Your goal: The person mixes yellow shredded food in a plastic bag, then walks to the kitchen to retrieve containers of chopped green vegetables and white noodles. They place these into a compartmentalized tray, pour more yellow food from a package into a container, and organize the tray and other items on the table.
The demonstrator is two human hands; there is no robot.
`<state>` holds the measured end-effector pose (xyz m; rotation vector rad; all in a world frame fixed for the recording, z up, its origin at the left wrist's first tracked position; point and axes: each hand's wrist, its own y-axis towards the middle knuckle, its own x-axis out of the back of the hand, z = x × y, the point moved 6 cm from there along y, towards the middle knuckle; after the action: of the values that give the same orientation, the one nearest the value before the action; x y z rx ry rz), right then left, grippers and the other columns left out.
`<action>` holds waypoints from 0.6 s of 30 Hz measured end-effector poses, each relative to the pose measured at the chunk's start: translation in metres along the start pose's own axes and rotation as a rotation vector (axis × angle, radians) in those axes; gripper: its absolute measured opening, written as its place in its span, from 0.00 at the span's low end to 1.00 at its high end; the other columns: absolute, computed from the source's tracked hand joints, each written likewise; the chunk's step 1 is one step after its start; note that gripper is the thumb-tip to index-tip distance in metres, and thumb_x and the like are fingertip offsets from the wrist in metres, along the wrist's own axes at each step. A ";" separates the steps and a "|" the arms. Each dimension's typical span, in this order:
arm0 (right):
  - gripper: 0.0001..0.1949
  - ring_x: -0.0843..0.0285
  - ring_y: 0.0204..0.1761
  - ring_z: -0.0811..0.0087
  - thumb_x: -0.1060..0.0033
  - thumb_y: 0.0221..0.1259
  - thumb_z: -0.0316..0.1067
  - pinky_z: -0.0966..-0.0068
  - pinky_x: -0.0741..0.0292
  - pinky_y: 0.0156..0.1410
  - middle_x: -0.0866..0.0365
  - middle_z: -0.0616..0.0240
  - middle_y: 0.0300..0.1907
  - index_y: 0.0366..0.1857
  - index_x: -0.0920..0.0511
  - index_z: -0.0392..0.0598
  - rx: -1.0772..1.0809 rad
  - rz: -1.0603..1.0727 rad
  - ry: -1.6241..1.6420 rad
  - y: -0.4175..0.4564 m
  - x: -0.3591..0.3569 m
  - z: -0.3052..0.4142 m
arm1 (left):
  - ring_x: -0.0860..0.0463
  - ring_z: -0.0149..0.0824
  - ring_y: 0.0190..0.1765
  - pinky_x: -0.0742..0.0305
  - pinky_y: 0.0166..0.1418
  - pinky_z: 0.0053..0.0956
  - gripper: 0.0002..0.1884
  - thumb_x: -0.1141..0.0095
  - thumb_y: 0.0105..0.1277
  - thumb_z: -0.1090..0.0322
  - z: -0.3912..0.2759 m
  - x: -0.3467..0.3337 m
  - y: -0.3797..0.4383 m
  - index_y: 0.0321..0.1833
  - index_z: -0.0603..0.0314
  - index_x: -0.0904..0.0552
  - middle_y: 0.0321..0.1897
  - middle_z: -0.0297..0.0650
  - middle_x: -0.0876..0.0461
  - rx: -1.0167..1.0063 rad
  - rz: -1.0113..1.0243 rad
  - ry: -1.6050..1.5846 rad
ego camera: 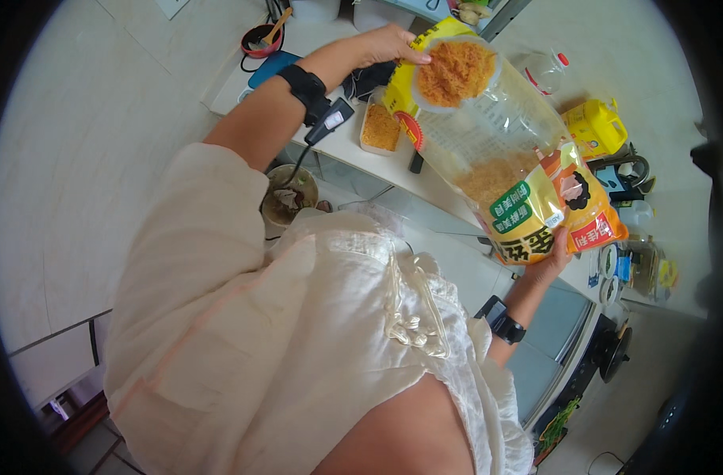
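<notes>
A large, partly clear plastic food bag (504,148) is stretched between my two hands, held at a slant. My left hand (391,46) pinches its yellow end, beside a printed picture of orange shredded food. At the orange-and-yellow printed end, my right hand (550,258) grips the edge. Light brown shreds or crumbs (498,175) show through the bag, gathered towards the right-hand end. Below the bag's yellow end, a clear plastic tub (380,147) of orange-brown crumbs stands on the white counter. Whether the bag is sealed I cannot tell.
A red pan (260,52) with a wooden-handled brush lies on the counter (373,160) at upper left. Along the wall stand a clear bottle (542,71) and a yellow jug (596,127). A round bin (290,196) is on the floor; a black wok (615,355) is at right.
</notes>
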<state>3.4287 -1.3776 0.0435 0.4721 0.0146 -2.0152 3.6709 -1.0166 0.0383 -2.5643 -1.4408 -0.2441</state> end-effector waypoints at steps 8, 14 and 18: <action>0.25 0.21 0.45 0.66 0.39 0.53 0.33 0.72 0.24 0.51 0.24 0.54 0.47 0.54 0.34 0.34 0.032 -0.006 -0.150 0.002 -0.018 0.013 | 0.30 0.21 0.26 0.34 0.30 0.14 0.12 0.38 0.58 0.60 0.067 -0.011 0.008 0.37 0.60 0.19 0.29 0.29 0.21 0.134 -0.029 -0.009; 0.23 0.22 0.42 0.69 0.36 0.51 0.32 0.74 0.26 0.50 0.23 0.57 0.45 0.50 0.31 0.35 0.034 0.034 -0.240 0.007 -0.033 0.023 | 0.24 0.23 0.29 0.29 0.36 0.14 0.12 0.40 0.60 0.63 0.098 -0.015 -0.006 0.41 0.63 0.21 0.33 0.33 0.20 0.197 -0.072 -0.249; 0.23 0.23 0.42 0.70 0.35 0.51 0.33 0.75 0.26 0.51 0.23 0.58 0.44 0.50 0.31 0.36 0.055 0.033 -0.272 0.006 -0.037 0.030 | 0.23 0.24 0.32 0.27 0.39 0.14 0.13 0.40 0.61 0.63 0.099 -0.016 -0.013 0.44 0.63 0.21 0.35 0.34 0.20 0.210 -0.066 -0.275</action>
<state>3.4395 -1.3551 0.0843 0.2281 -0.2146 -2.0360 3.6567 -0.9992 -0.0601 -2.4539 -1.5485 0.2487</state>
